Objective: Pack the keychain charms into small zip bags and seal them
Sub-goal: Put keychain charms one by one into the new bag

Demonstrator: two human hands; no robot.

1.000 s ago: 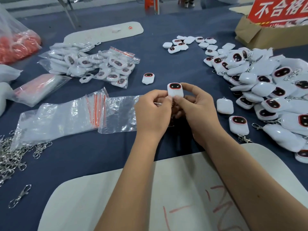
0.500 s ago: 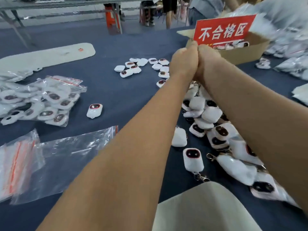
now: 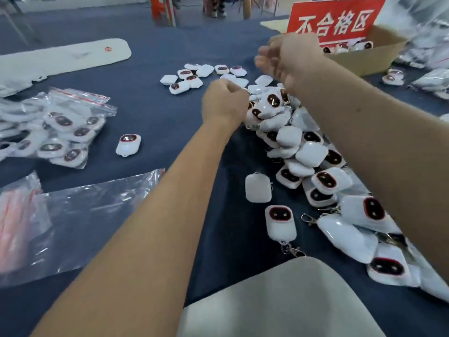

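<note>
Hovering curled with nothing visibly held, the left hand (image 3: 224, 102) sits just left of the charm pile (image 3: 291, 142), nearer than the raised, blurred right hand (image 3: 289, 57), whose grip I cannot tell.

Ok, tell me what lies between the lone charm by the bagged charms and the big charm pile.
In the head view, only the left forearm crosses above bare blue tablecloth between that lone charm and the pile.

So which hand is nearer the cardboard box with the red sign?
Right. The right hand hangs blurred just in front of the cardboard box; the left hand is lower, over the charm pile.
</note>
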